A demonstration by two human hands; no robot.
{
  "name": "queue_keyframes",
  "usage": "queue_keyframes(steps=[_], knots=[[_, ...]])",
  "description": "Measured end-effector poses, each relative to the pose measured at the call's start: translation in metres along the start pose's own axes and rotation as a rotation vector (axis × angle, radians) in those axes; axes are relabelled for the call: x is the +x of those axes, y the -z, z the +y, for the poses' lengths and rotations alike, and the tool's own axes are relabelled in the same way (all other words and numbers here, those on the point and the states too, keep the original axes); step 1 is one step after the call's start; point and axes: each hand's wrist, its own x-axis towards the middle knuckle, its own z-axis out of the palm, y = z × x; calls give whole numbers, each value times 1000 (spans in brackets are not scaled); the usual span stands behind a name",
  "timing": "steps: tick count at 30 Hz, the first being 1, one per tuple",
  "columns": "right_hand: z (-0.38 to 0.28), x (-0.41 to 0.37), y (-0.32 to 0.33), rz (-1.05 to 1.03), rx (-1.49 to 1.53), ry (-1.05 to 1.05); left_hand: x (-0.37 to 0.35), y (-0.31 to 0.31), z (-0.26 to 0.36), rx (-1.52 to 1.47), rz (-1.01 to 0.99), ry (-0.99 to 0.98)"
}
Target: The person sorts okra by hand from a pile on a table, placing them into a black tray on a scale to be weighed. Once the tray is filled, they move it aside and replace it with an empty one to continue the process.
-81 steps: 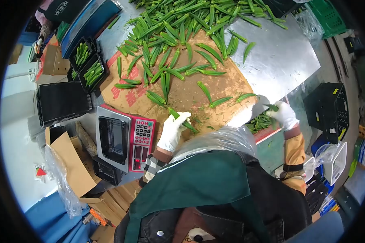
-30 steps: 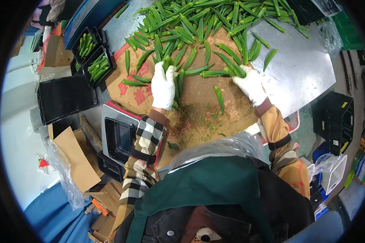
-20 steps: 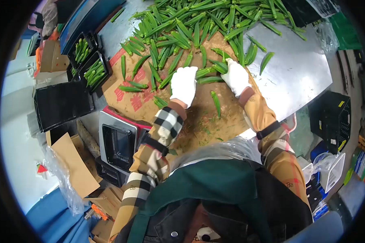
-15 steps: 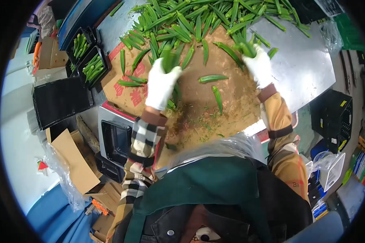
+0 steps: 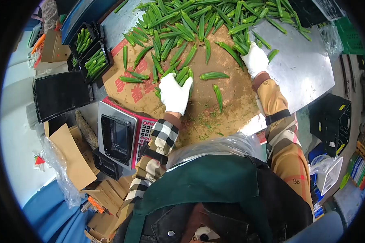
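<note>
My left hand (image 5: 175,93), in a white glove, is closed around several green okra pods (image 5: 184,76); their ends stick out past the fingers, over the cardboard. At the right edge of a large okra pile (image 5: 182,30), my right hand (image 5: 255,60), also gloved in white, has its fingers around okra pods (image 5: 241,43). Part of those fingers is hidden from me. Two single pods, one lying crosswise (image 5: 213,75) and one pointing towards me (image 5: 217,98), rest on the brown cardboard (image 5: 198,91) between my hands.
Black trays (image 5: 96,64) with okra stand at the left. Nearer is a scale (image 5: 144,131) with an empty black tray (image 5: 117,135) on it. Bare metal tabletop (image 5: 300,69) shows at the right, with a black crate (image 5: 331,121) beyond. Cardboard boxes (image 5: 71,154) lie at lower left.
My left hand has moved down and to the right with its okra, uncovering the scale's keypad. My right hand has shifted slightly and lies lower against the pile's edge.
</note>
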Motion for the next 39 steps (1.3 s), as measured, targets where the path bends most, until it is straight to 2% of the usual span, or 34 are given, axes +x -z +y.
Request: queue_keyframes(steps=[2, 5, 8, 9, 11, 13, 14, 15, 17, 19, 20, 21, 23, 25, 26, 28, 32, 35, 36, 38, 39], knots=[[3, -5, -9, 82, -46, 84, -2, 0, 15, 59, 14, -42], [3, 0, 1, -74, 118, -111, -1, -2, 23, 131, -100, -34], [0, -25, 26, -104, 367, -113, 6, -6, 8, 108, -133, -35], [4, -38, 26, -83, 545, -25, 6, -4, 4, 86, -152, -19], [4, -70, 14, -335, 1105, -17, 5, 1, 0, 1, -159, 5], [-8, -108, 27, -462, 1151, -72, 3, 3, -4, -159, -133, -19], [-3, -118, 16, -560, 1232, -161, -2, 15, 5, -367, -158, -28], [3, -130, -1, -666, 1311, -254, -8, 39, 30, -412, -316, 143], [2, -152, -25, -579, 1365, -293, -25, 36, 36, -948, -623, 315], [0, -166, -48, -504, 1427, -324, -48, -6, 27, -1304, -780, 475], [-9, -169, -47, -432, 1372, -257, -56, -12, 32, -1390, -768, 528], [-12, -168, -43, -491, 1384, -241, -60, -12, 38, -1422, -730, 547], [-10, -167, -31, -602, 1401, -215, -60, -7, 38, -1540, -795, 489], [-1, -157, -4, -794, 1432, -236, -48, 25, 37, -1750, -990, 560], [3, -154, 4, -868, 1504, -245, -46, 42, 35, -1866, -1035, 506], [5, -153, 12, -984, 1606, -259, -45, 66, 30, -1977, -1070, 611], [-9, -161, 27, -1047, 1643, -262, -52, 85, 11, -2184, -1085, 687], [-19, -169, 33, -1045, 1622, -203, -66, 92, 4, -2253, -1000, 773], [-25, -173, 37, -1032, 1538, -163, -70, 93, 3, -2270, -995, 741], [-47, -183, 46, -906, 1386, 52, -79, 93, 5, -2302, -985, 680], [-60, -190, 49, -840, 1309, 158, -83, 90, 5, -2222, -956, 613]])
